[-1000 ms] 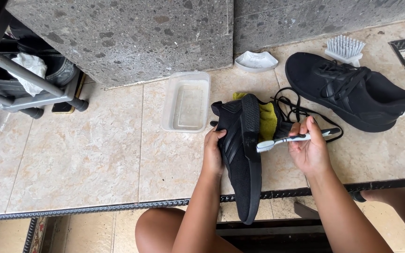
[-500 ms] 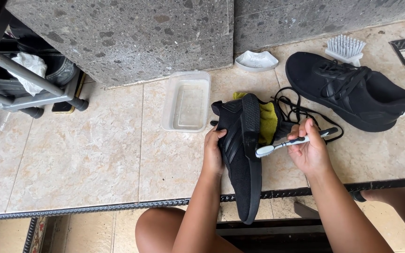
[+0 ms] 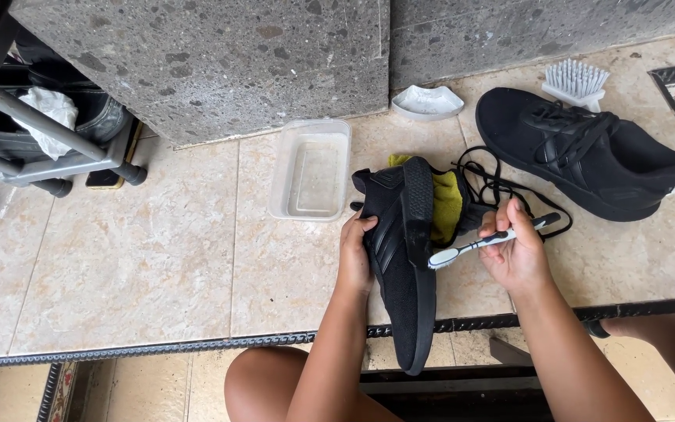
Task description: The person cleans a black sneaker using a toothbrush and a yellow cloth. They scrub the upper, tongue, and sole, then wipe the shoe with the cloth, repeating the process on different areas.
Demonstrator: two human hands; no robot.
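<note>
- Scrubbing step, I judge — left hand (image 3: 355,254) closed around black shoe (image 3: 401,258), tipped on edge.
- Right hand (image 3: 516,252) pinches toothbrush (image 3: 484,240); next, bristles need pressing onto the sole.

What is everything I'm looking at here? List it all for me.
held shoe: 1, black, on its side at centre
toothbrush: 1, white and black, head at the held shoe's sole
cloth: 1, yellow, behind the held shoe
laces: loose, black, on the tiles beside the cloth
second shoe: 1, black, right
scrub brush: 1, pale, behind the second shoe
plastic tub: 1, clear, by the stone wall
small dish: 1, white, at the wall's foot
left hand: steadies the held shoe
right hand: grips the toothbrush
</note>
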